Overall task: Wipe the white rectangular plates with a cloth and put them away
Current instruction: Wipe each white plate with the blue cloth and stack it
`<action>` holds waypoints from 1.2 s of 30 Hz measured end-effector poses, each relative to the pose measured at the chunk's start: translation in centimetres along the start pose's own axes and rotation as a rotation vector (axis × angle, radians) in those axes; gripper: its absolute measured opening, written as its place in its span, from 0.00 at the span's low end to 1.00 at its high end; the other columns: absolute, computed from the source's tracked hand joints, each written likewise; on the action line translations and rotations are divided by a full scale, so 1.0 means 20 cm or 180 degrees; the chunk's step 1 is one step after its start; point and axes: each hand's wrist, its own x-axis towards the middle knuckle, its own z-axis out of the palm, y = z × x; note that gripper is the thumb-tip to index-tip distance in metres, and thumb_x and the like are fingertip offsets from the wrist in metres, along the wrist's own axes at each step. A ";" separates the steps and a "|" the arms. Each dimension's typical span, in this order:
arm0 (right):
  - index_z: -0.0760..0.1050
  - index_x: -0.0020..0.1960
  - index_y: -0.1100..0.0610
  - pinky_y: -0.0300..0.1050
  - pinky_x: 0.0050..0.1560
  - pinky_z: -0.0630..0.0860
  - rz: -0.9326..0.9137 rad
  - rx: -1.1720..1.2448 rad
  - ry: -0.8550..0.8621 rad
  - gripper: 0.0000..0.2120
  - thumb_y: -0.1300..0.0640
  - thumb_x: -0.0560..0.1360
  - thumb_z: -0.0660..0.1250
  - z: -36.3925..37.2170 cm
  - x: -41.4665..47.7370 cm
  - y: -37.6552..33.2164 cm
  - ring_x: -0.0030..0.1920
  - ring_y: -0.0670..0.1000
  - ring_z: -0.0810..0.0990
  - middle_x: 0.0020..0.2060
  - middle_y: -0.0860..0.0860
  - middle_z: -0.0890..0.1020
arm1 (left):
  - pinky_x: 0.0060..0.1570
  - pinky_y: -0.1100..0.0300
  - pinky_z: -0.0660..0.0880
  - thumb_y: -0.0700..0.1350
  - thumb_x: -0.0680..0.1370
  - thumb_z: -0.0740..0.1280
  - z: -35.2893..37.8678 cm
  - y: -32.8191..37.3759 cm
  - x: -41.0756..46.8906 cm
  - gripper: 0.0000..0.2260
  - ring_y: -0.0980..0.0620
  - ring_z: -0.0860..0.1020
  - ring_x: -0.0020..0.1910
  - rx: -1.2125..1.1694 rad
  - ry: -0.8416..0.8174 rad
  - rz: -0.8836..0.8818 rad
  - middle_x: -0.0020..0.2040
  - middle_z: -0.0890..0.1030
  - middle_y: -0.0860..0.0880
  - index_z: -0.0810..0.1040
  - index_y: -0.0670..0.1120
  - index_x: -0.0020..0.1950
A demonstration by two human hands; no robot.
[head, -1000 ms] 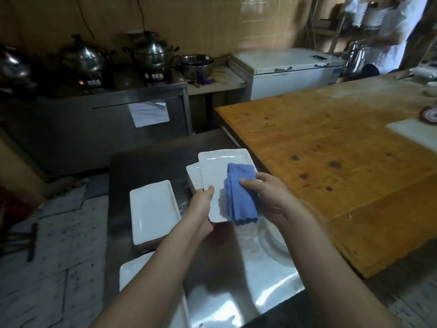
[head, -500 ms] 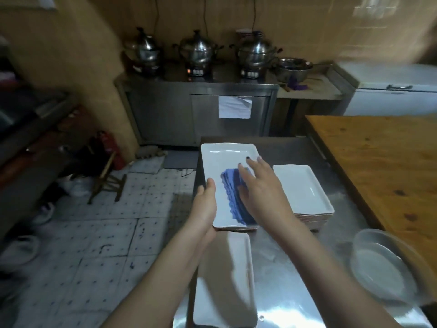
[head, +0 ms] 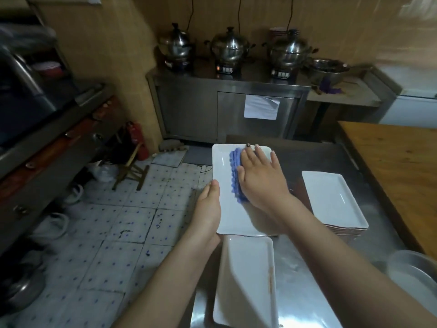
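Mid-wipe. The left hand [head: 208, 209] grips the plate [head: 221, 162] at its left edge, thumb on the rim and fingers hidden underneath, holding it over the near-left part of the steel counter [head: 305, 280]. The right hand [head: 260, 181] lies flat with fingers straight, pressing the blue cloth [head: 235, 176] onto the far half of the plate; it grasps nothing. Judged progress: this plate is partly done, and the near half looks not yet covered. A second plate [head: 246, 280] lies on the counter just below, with a brownish streak on its right rim, so it probably needs wiping. A stack of plates [head: 331, 200] sits to the right, near the wooden table [head: 397, 166]; cannot tell whether it is wiped. Nothing is visibly put away yet.
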 end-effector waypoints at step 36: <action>0.45 0.78 0.56 0.52 0.74 0.37 0.0476 0.0036 0.0309 0.28 0.47 0.81 0.38 0.08 -0.13 0.02 0.77 0.52 0.40 0.78 0.51 0.46 | 0.39 0.61 0.77 0.48 0.82 0.56 -0.04 0.12 0.09 0.11 0.53 0.81 0.41 0.0461 -0.0017 0.0495 0.43 0.82 0.52 0.77 0.49 0.48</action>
